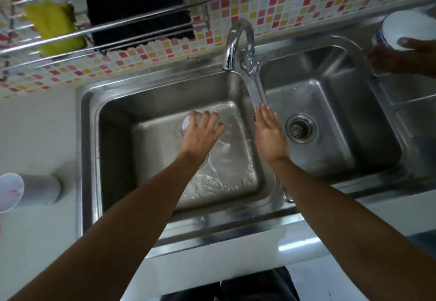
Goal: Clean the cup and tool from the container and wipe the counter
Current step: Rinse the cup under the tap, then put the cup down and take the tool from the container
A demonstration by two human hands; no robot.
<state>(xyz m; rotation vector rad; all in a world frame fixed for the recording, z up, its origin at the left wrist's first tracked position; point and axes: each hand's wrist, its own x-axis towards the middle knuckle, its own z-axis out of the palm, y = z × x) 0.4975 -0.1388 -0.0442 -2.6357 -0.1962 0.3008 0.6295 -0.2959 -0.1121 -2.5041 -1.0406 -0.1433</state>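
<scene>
My left hand (201, 133) reaches down into the left sink basin (118, 149) and lies over a small white cup (186, 122) on its side; the fingers curl around it. My right hand (269, 133) is flat and empty, fingers together, resting by the divider between the two basins. Foamy water lies on the left basin floor (212, 182). A white container (11, 192) lies on its side on the counter at the far left. The tool is not visible.
A chrome tap (236, 43) stands behind the divider. The right basin has a drain strainer (300, 127). A wall rack holds a yellow cloth (52, 26) and a black cloth (136, 5). Another person's hand holds a white bowl (401, 29) at the far right.
</scene>
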